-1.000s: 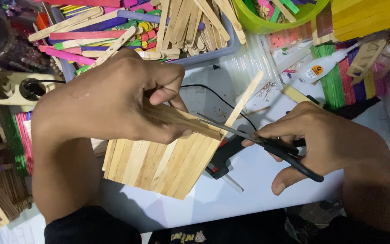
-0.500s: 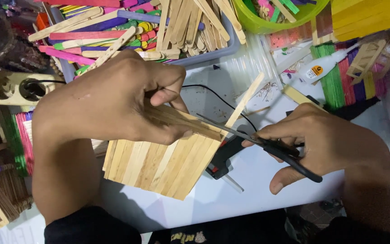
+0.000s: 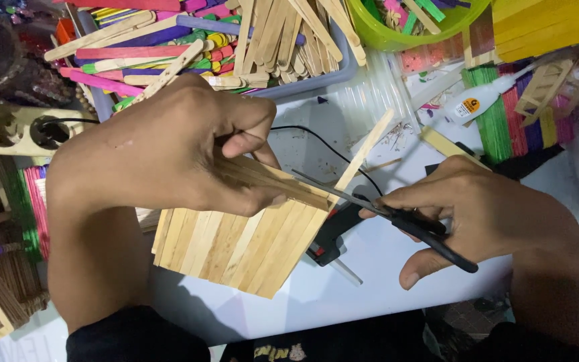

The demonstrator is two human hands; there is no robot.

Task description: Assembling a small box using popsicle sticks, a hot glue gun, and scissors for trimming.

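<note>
Two hands are working mid-frame: the left hand (image 3: 169,147) is pinching the stick panel (image 3: 236,245) above the tabletop (image 3: 370,268), while the right hand (image 3: 477,214) is gripping scissors (image 3: 383,208) around one protruding stick (image 3: 363,151). Blades are closing near the left fingertips, so a slip could be nicking them or splitting the panel's glued edge.

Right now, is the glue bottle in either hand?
No: the glue bottle lies on the table, the right hand holds scissors, the left hand grips the stick panel.

Stick panel (image 3: 236,245) lies before the stick tray (image 3: 316,80); glue gun (image 3: 333,238) probably beneath the scissors (image 3: 397,214).
</note>
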